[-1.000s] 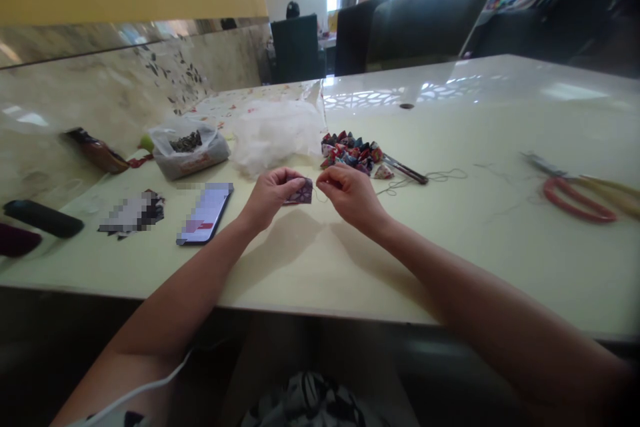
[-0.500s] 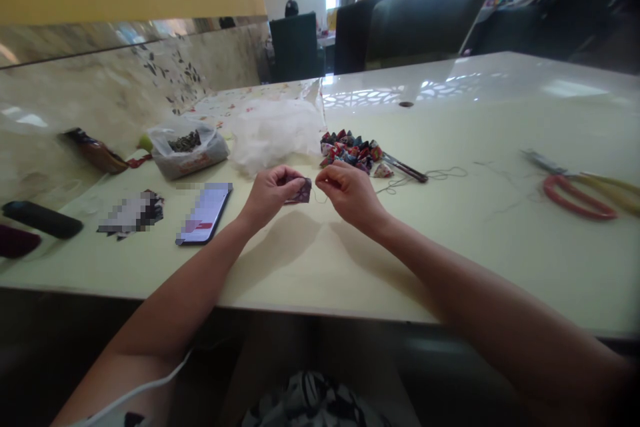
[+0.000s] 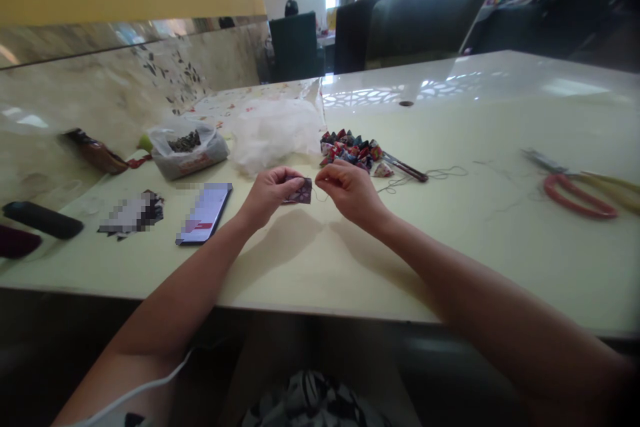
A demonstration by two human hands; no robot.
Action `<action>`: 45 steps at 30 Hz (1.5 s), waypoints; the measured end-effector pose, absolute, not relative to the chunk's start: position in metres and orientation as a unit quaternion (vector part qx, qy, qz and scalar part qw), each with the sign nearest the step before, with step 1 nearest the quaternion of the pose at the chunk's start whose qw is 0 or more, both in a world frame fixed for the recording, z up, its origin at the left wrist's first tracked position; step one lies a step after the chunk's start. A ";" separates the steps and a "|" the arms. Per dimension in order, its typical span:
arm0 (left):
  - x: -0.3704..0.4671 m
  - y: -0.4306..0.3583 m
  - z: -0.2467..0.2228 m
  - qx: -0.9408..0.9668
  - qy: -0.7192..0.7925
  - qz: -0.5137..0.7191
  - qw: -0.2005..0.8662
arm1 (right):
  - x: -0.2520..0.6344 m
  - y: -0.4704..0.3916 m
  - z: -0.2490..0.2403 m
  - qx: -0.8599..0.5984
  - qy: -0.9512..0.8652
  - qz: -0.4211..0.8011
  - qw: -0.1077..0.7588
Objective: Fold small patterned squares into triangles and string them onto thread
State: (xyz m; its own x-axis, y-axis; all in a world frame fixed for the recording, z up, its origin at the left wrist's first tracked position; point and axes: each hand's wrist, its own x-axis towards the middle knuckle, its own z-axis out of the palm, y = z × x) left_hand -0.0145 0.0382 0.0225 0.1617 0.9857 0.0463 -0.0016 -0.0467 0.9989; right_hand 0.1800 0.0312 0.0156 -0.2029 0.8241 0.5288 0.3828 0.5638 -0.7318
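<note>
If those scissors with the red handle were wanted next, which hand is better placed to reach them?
Probably the right hand: the scissors lie out on its side of the table, while the left hand is farther off and pinches the patterned cloth. Whether the right holds something tiny is unclear.

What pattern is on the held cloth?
Pale flower-like shapes on dark purple cloth; head view shows it.

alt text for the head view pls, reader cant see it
A person's left hand pinches a small patterned cloth over a pale table, the right hand pinched closed beside it. Beyond are a bag, white fluff and a heap of colourful pieces; a phone lies left, scissors right.
</note>
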 end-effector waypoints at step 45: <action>-0.004 0.035 0.012 0.528 0.379 0.462 0.603 | 0.171 0.024 0.010 -0.372 -0.767 0.201 0.483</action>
